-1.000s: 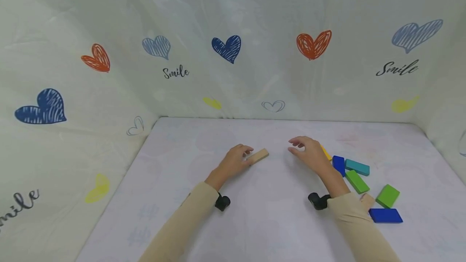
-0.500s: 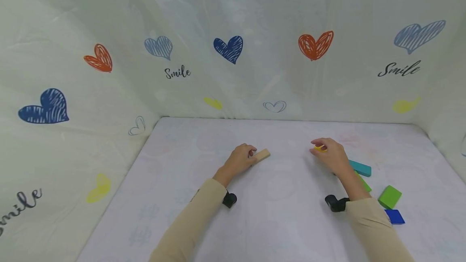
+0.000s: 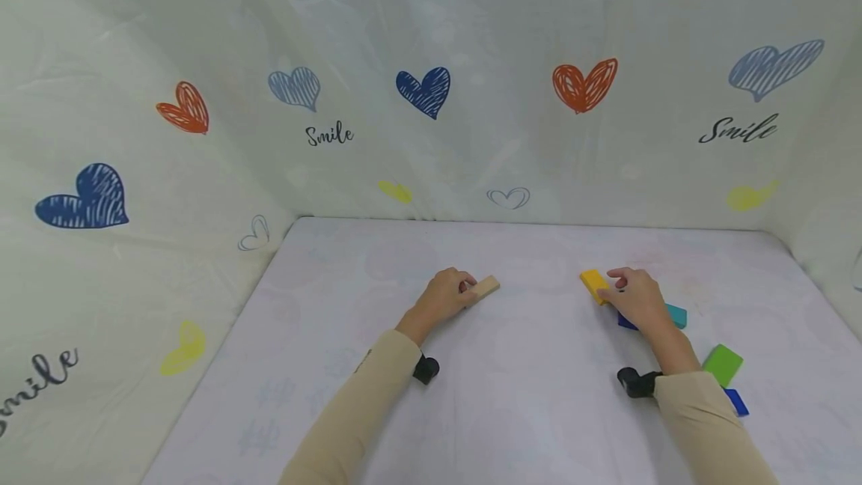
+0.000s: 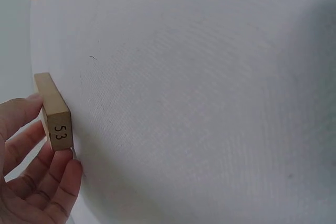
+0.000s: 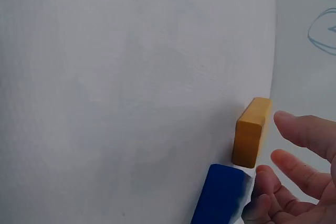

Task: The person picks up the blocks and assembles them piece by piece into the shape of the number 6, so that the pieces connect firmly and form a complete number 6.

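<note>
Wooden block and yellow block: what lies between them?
Only bare pale tabletop separates the wooden block from the yellow block, as the head view shows.

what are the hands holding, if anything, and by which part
The left hand holds the wooden block near its numbered end. The right hand holds nothing, beside the yellow block.

Right hand (image 3: 638, 299) moved farther right; yellow block (image 3: 593, 285) uncovered.

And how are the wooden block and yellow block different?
The wooden block is tan, the yellow block bright yellow. The wooden block shows 53 on its end; the yellow block shows no number. The left hand holds the wooden block; the right hand isn't gripping the yellow block. Both are long blocks.
</note>
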The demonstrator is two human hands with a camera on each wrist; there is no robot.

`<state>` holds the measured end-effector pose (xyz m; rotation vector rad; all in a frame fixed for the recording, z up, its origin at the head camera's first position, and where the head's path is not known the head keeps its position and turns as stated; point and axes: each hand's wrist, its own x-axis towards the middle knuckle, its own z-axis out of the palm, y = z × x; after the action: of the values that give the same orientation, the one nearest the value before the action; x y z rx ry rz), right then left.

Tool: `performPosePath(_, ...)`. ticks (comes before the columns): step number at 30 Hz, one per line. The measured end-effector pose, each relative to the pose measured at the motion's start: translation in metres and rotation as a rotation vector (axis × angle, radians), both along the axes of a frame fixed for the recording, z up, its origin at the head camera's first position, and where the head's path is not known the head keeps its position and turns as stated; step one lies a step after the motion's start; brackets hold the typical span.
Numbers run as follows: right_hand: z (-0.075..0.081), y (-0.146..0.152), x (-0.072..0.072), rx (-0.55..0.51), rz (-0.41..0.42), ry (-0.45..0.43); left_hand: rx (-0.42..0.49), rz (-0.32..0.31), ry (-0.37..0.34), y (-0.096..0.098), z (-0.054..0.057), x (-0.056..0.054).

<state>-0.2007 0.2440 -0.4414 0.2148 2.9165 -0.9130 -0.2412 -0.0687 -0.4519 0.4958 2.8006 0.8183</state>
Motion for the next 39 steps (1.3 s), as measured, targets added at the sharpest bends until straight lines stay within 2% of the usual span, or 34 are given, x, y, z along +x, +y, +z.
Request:
performPosePath(5,-0.005,0.002,0.000,0.012,0.006,-0.018,0.002,0.020,0.002,0.001,-0.002,-0.002)
performPosePath(16,-0.009,0.006,-0.006,-0.025,-0.001,-0.053,0.088,0.145,-0.009,0.005,-0.007,-0.008)
performPosePath(20,-0.009,0.006,-0.007,-0.027,0.015,-0.079,0.123,0.213,-0.049,0.007,-0.009,-0.011)
performPosePath(25,-0.007,0.009,-0.008,-0.025,0.042,-0.114,0.155,0.264,-0.099,0.010,-0.009,-0.012)
performPosePath(33,-0.006,0.010,-0.011,-0.027,0.061,-0.140,0.182,0.308,-0.125,0.010,-0.010,-0.015)
performPosePath(39,-0.005,0.008,-0.010,-0.022,0.043,-0.147,0.222,0.310,-0.145,0.009,-0.014,-0.016)
